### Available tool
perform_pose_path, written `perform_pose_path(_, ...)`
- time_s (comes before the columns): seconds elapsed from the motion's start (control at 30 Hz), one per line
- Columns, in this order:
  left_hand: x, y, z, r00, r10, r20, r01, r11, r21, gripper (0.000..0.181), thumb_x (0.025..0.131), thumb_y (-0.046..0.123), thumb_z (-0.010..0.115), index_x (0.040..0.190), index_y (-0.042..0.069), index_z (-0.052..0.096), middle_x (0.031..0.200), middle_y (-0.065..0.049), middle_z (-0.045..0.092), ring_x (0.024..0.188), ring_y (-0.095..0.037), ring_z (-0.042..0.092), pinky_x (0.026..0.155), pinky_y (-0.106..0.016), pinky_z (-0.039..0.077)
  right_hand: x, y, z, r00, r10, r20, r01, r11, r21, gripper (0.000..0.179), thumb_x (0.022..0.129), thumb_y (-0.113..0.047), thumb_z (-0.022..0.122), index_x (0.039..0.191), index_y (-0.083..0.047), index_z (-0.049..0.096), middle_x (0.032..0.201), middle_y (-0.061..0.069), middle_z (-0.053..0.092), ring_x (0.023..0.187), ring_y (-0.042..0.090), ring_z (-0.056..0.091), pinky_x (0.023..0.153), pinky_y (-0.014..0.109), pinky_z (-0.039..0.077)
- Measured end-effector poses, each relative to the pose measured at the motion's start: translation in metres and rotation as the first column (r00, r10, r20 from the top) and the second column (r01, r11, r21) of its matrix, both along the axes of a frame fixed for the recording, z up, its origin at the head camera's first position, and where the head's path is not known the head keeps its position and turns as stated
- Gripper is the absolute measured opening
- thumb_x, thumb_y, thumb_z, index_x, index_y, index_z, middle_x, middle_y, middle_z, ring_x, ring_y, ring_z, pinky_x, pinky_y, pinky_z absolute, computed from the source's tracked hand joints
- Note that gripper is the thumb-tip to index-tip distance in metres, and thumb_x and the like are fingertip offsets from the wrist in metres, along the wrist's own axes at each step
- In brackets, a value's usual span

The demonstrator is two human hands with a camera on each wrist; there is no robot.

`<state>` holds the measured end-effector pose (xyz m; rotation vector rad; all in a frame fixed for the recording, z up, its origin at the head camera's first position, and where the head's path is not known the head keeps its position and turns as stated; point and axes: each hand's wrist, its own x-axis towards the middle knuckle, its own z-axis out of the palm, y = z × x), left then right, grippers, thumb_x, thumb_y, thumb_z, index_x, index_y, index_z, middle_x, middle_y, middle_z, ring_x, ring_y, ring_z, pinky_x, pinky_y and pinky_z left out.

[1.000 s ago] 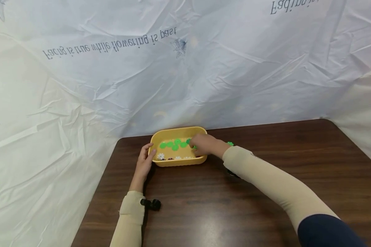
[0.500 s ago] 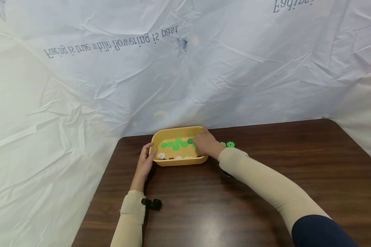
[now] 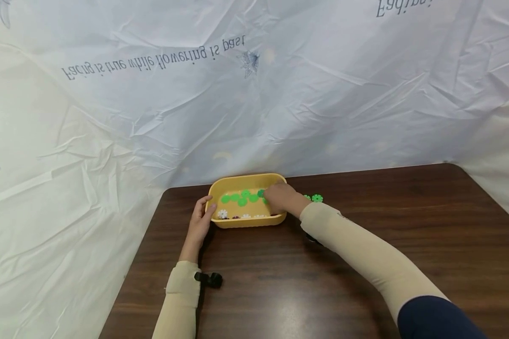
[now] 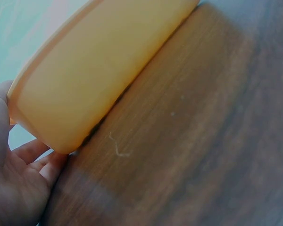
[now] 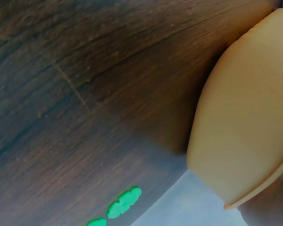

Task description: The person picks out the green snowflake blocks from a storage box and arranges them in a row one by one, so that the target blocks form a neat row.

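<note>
A shallow yellow plastic tray (image 3: 248, 223) stands on the table near its far edge. Inside lie several green flower-shaped plastic pieces (image 3: 242, 201), white ones (image 3: 222, 214) and a few dark red ones. My left hand (image 3: 198, 223) grips the tray's left end, thumb over the rim and fingers along the outer wall; in the left wrist view those fingers (image 4: 30, 160) reach under the tray's corner. My right hand (image 3: 281, 197) is down inside the tray's right end. Its fingertips are hidden, so I cannot tell whether they hold a piece.
Two green flower pieces (image 3: 317, 198) lie on the dark wooden table (image 3: 365, 197) just right of the tray, partly behind the right forearm. A pale printed sheet (image 3: 280, 94) hangs behind the table's far edge. A black wrist mount (image 3: 209, 280) is strapped to the left sleeve.
My right hand has sunk lower at the tray's right end, and its forearm has shifted slightly left, uncovering a second green piece on the table. My left hand keeps its grip.
</note>
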<state>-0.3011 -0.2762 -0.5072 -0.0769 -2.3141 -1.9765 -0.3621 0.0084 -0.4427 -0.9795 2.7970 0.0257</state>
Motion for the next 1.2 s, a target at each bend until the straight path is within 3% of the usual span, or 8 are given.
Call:
perform_pose_path(0.1,0.000,0.000,0.001,1.000,0.005,0.000,-0.005,1.000,0.004,0.046,0.113,0.024,0.054,0.153,0.005,0.043,0.164,-0.014,0.036,0.142,-0.027,0.041,0.098,-0.017,0.040,0.002,0.000,0.001,1.000,0.012,-0.005,-0.012,1.000,0.000,0.019,0.099,-0.029,0.076,0.103,-0.013,0.067,0.073,-0.003,0.058,0.069,0.015,0.055,0.106,0.048,0.046)
perform_pose_path(0.3,0.000,0.000,0.000,1.000,-0.002,-0.007,0.002,1.000,0.000,0.046,0.112,0.025,0.055,0.152,0.006,0.043,0.164,-0.013,0.038,0.139,-0.027,0.044,0.097,-0.018,0.040,0.002,0.002,0.000,0.998,0.009,0.062,-0.002,0.994,-0.109,0.044,0.101,-0.026,0.072,0.139,-0.007,0.057,0.109,0.005,0.066,0.087,0.020,0.063,0.078,0.039,0.053)
perform_pose_path(0.4,0.000,0.000,-0.001,1.000,-0.002,-0.001,0.002,1.000,-0.007,0.046,0.112,0.025,0.055,0.153,0.006,0.043,0.164,-0.013,0.037,0.139,-0.026,0.044,0.098,-0.018,0.040,0.001,0.005,-0.001,0.995,0.028,0.093,-0.012,0.986,-0.169,0.036,0.102,-0.020,0.067,0.135,-0.009,0.060,0.120,0.008,0.063,0.093,0.020,0.060,0.076,0.037,0.050)
perform_pose_path(0.53,-0.001,0.000,-0.001,1.000,-0.005,0.003,0.005,1.000,-0.007,0.047,0.113,0.026,0.055,0.154,0.007,0.042,0.165,-0.013,0.036,0.141,-0.026,0.042,0.105,-0.027,0.039,-0.001,0.007,-0.002,0.994,0.068,0.088,-0.047,0.974,-0.222,0.006,0.101,-0.014,0.063,0.106,-0.011,0.063,0.107,0.007,0.056,0.081,0.017,0.044,0.070,0.034,0.039)
perform_pose_path(0.67,-0.002,0.000,-0.001,1.000,-0.011,-0.001,0.011,1.000,0.002,0.048,0.112,0.026,0.055,0.154,0.006,0.042,0.166,-0.014,0.034,0.145,-0.029,0.039,0.113,-0.043,0.034,-0.003,0.009,-0.003,0.992,0.101,0.071,-0.081,0.965,-0.249,0.012,0.101,-0.010,0.060,0.091,-0.013,0.056,0.096,0.005,0.046,0.073,0.015,0.031,0.067,0.033,0.031)
perform_pose_path(0.77,-0.002,0.001,-0.001,1.000,-0.010,-0.002,0.010,1.000,0.001,0.047,0.112,0.026,0.055,0.154,0.006,0.042,0.167,-0.013,0.033,0.146,-0.029,0.037,0.116,-0.049,0.032,-0.003,0.010,-0.003,0.991,0.115,0.069,-0.093,0.959,-0.267,0.006,0.102,-0.009,0.059,0.100,-0.009,0.065,0.102,0.006,0.052,0.074,0.015,0.037,0.068,0.032,0.036)
perform_pose_path(0.97,-0.003,0.001,-0.001,1.000,-0.002,-0.001,0.002,1.000,-0.007,0.047,0.112,0.026,0.056,0.153,0.007,0.043,0.165,-0.013,0.036,0.140,-0.028,0.042,0.112,-0.044,0.035,-0.003,0.011,-0.002,0.989,0.118,0.087,-0.086,0.947,-0.309,0.031,0.104,-0.011,0.058,0.132,-0.003,0.068,0.129,0.015,0.062,0.101,0.022,0.063,0.086,0.037,0.054)
perform_pose_path(1.2,-0.001,0.001,0.000,1.000,0.007,0.016,-0.007,1.000,-0.013,0.049,0.112,0.024,0.055,0.155,0.006,0.041,0.166,-0.016,0.034,0.140,-0.029,0.042,0.108,-0.038,0.038,-0.003,0.011,-0.002,0.987,0.151,0.050,-0.124,0.928,-0.352,0.029,0.105,-0.010,0.057,0.129,-0.002,0.071,0.130,0.017,0.064,0.112,0.029,0.065,0.094,0.042,0.055)
